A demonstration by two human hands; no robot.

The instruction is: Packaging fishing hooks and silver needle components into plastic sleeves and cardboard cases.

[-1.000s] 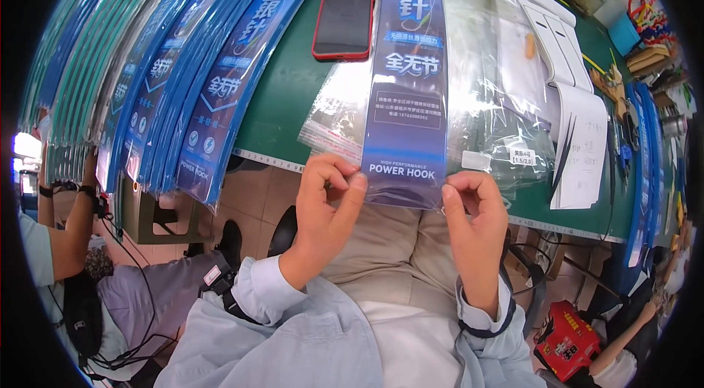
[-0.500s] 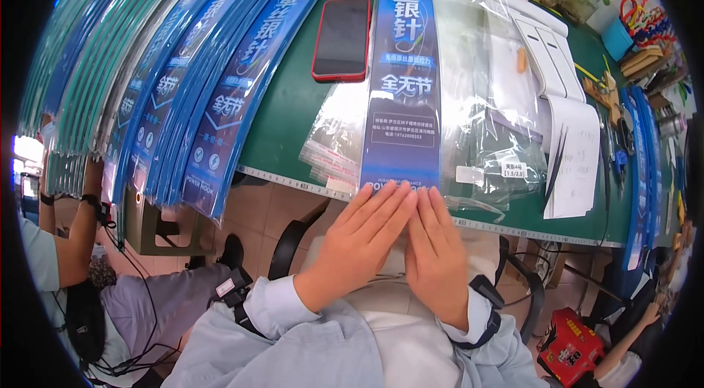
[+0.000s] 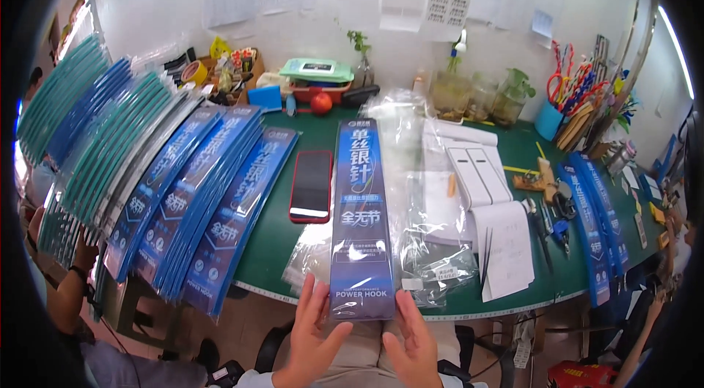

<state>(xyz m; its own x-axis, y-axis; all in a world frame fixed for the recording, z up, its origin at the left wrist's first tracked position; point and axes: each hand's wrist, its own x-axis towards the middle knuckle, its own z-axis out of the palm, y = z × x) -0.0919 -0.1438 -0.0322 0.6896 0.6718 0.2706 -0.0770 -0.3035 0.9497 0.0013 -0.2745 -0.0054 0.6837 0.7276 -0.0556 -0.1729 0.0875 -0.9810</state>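
A long blue packet [image 3: 358, 241] of printed card in clear film lies lengthwise in front of me, its near end reaching past the table edge. My left hand [image 3: 315, 337] is open at the near left corner, fingers apart, thumb pointing inward. Opposite it, my right hand [image 3: 413, 348] is open by the near right corner, its fingertips close to the packet's side. Whether either hand touches the packet I cannot tell. Clear plastic sleeves [image 3: 418, 234] lie beside and partly under it. A red-rimmed phone [image 3: 311, 186] rests just left of the packet.
Piles of blue packets [image 3: 242, 219] and green-striped bundles [image 3: 121, 146] fill the left side. At right lie a written paper sheet [image 3: 502, 245], tweezers [image 3: 487, 256] and more blue packets [image 3: 590, 227]. Jars, a plant and a red ball [image 3: 321, 103] stand along the back. Other people's arms show at both sides.
My hands have parted from lying together over the packet's near end to either side of it. The view has tilted up, bringing the back wall into sight.
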